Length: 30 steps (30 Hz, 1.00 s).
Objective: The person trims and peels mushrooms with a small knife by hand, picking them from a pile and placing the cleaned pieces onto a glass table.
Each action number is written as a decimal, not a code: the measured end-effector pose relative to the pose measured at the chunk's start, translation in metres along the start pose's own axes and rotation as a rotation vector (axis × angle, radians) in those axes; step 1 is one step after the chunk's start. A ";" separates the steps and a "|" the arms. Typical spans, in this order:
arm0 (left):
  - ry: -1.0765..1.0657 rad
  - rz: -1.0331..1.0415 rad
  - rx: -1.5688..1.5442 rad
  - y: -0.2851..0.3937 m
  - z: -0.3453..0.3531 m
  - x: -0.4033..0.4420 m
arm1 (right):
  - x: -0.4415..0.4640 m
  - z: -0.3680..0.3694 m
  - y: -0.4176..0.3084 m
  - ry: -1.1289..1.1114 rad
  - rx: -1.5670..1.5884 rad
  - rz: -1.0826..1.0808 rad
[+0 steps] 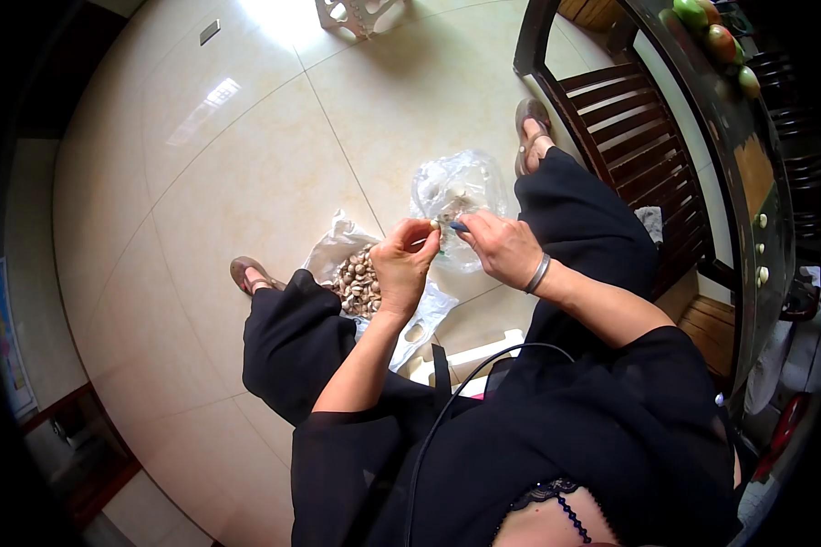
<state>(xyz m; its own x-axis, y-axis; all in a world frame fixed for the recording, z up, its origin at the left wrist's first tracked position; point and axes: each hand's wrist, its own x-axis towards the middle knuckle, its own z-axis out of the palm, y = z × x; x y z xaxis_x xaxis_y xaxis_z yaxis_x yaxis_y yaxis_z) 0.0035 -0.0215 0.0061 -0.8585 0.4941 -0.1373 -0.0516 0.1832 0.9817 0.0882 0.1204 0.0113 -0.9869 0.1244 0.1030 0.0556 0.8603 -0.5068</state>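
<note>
Your left hand [405, 263] pinches a small pale piece [435, 224]; your right hand [502, 246] grips a dark blue tool [459, 227].
The tool sits just beside the piece, at its three o'clock; you cannot tell whether they touch. From the piece, the clear plastic bag [470, 170] lies at one o'clock, the white bag [333, 241] with brown rounded things [359, 284] at eight.

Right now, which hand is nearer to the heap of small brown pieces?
Left. Your left hand overlaps the right edge of the heap of small brown pieces in this view; your right hand is farther right, near the clear bag.
</note>
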 end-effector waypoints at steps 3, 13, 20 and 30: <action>-0.030 -0.026 0.016 -0.004 -0.001 0.001 | -0.001 0.000 0.001 -0.023 0.002 0.012; -0.054 -0.014 -0.175 -0.003 0.000 0.000 | 0.000 0.001 0.009 -0.069 0.104 0.147; -0.091 0.013 -0.246 -0.001 0.001 -0.001 | 0.014 -0.007 0.009 0.051 0.521 0.171; -0.156 0.116 0.078 0.003 0.007 -0.004 | 0.012 0.001 0.008 -0.046 0.644 0.284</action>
<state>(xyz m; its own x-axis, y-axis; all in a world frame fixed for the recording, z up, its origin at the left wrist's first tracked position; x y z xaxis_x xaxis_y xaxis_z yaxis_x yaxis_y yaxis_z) 0.0104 -0.0174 0.0090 -0.7665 0.6404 -0.0484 0.0880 0.1793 0.9798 0.0771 0.1285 0.0073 -0.9536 0.2677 -0.1379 0.2257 0.3324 -0.9157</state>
